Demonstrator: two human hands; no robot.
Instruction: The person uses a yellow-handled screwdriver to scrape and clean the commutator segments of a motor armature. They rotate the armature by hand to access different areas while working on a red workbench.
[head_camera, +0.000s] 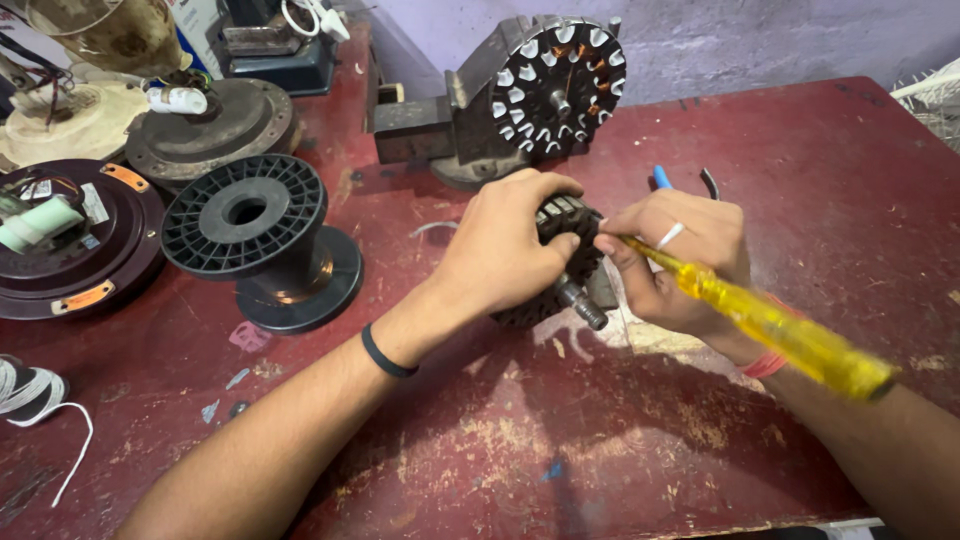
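**Stator core held over a worn red bench**

On the red bench (600, 440), the left hand (500, 250) clasps a slotted stator core (565, 275), likely heavy and rigid; its rim gives surest purchase. The right hand (680, 265) grips a yellow-handled screwdriver (780, 335), tip at the core.

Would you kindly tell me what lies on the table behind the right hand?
Behind the right hand, a blue handle and a dark curved handle stick out on the red table. The hand covers the rest, so the tool cannot be identified.
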